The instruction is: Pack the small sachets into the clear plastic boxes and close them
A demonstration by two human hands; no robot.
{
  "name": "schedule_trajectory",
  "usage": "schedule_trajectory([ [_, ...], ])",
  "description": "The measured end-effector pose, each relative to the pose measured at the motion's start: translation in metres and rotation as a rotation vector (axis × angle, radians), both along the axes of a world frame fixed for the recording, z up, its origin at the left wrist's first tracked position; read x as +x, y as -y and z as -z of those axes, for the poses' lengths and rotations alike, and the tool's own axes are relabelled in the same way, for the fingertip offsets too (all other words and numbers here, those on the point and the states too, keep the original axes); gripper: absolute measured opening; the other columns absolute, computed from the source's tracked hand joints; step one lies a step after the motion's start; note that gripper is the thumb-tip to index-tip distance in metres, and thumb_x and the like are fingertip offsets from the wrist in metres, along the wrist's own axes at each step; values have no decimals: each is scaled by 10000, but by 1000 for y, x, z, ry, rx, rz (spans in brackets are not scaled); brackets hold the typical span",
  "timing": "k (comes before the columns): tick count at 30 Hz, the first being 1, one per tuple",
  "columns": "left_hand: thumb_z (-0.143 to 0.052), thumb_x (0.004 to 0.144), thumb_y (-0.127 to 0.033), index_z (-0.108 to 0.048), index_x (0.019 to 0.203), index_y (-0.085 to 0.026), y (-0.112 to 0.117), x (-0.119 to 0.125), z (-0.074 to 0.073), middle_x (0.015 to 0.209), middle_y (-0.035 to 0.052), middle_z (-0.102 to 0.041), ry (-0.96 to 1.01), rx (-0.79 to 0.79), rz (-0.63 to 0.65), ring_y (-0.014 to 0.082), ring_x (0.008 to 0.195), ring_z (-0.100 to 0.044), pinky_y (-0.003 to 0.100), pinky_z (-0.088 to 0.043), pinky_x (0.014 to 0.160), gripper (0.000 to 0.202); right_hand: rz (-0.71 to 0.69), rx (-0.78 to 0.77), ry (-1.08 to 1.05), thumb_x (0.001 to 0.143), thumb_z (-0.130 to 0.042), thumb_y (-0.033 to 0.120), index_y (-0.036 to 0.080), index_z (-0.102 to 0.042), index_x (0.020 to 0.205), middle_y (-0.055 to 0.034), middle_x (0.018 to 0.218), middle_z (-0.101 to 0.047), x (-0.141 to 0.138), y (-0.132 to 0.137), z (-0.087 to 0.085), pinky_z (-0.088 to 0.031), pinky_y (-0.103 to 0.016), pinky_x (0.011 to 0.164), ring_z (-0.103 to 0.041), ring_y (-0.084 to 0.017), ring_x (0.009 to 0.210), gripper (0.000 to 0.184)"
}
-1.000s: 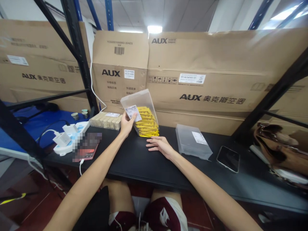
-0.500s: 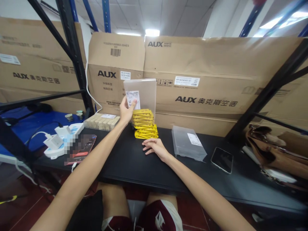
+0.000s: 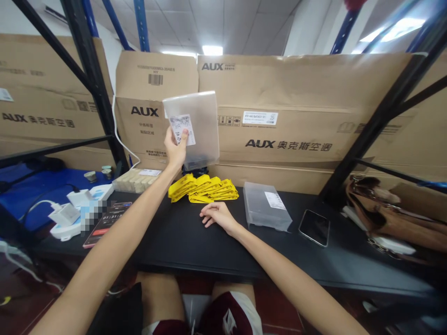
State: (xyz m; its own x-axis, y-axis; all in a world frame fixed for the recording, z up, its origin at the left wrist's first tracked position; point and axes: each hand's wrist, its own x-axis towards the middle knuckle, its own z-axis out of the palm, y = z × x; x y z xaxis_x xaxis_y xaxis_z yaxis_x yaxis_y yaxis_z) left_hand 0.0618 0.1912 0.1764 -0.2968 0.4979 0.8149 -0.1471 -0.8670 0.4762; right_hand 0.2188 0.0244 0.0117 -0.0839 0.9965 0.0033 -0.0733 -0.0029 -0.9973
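My left hand (image 3: 176, 148) is raised and shut on a frosted plastic bag (image 3: 200, 123), gripping its lower part with the thumb over a white printed label (image 3: 182, 129). Below the bag, a spread pile of yellow sachets (image 3: 206, 189) lies on the black table (image 3: 181, 246). My right hand (image 3: 217, 216) rests palm down on the table with its fingers loosely curled, holding nothing, just in front of the sachets. A second frosted bag with a white label (image 3: 266, 207) lies to its right.
A phone (image 3: 314, 227) lies to the right of the second bag, and a phone showing a timer (image 3: 104, 218) lies at left, by a power strip with chargers (image 3: 64, 215). A tray of beige packets (image 3: 134, 180) stands behind. AUX cartons line the back; a brown bag (image 3: 380, 218) sits far right.
My left hand has lifted the bag higher. The yellow sachets have come out of it, and their stack has slumped into a wider pile on the table. My right hand has barely moved.
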Motion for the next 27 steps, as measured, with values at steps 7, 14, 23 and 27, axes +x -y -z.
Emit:
schedule_trajectory([
  [7, -811, 763, -818, -593, 1302, -217, 30, -9, 6, 1512, 200, -646, 245, -84, 5, 323, 1459, -601, 475, -440, 1253, 837, 75, 140, -63, 747, -897, 414, 153, -769, 993, -57, 849, -785, -4, 12, -18, -609, -259, 457, -711, -155, 567, 381],
  [14, -860, 829, -633, -665, 1242, -220, 132, -3, 73, 1357, 148, -752, 197, -528, 315, 300, 1227, -743, 447, -597, 1055, 616, 229, 365, -297, 731, -948, 504, 211, -748, 1263, -119, 1245, -791, -7, 52, -55, -620, -277, 485, -776, -235, 859, 639],
  [23, -575, 977, -634, -696, 1377, -166, 129, -113, 103, 1516, 241, -629, -1015, -548, -685, 494, 1485, -462, 741, -292, 1224, 627, 632, 189, -463, 674, -974, 430, 166, -817, 956, -97, 972, -837, 58, 130, -65, -517, -219, 398, -739, -199, 711, 417],
  [27, -571, 969, -597, -615, 1491, -87, 111, -145, 123, 1541, 325, -559, -1412, -798, -756, 552, 1442, -471, 804, -312, 1164, 731, 687, 157, -438, 713, -943, 408, 170, -802, 971, -114, 1059, -835, 93, 145, -67, -554, -239, 414, -795, -251, 792, 378],
])
